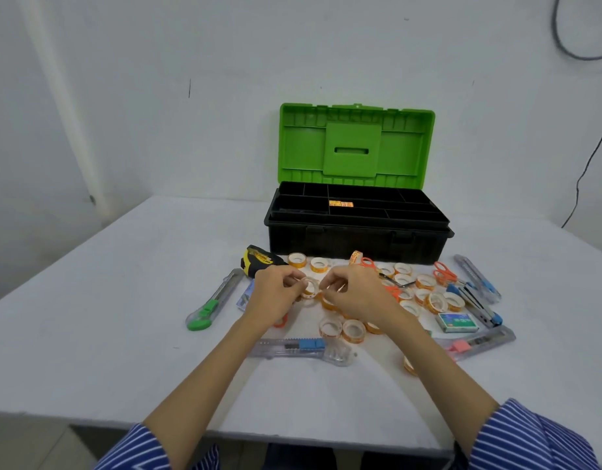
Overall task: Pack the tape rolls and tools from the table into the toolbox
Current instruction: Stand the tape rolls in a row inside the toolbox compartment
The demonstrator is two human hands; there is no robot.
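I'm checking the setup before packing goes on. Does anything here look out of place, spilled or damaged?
Nothing looks damaged or spilled. The toolbox stands open, its tray holding only a few small orange packets. Tape rolls and cutters lie loosely scattered on the table, as expected mid-task.

toolbox (pixel 357 239) black, lid (pixel 355 144) green; sleeves (pixel 537 439) blue-white striped; scissors (pixel 443 273) orange
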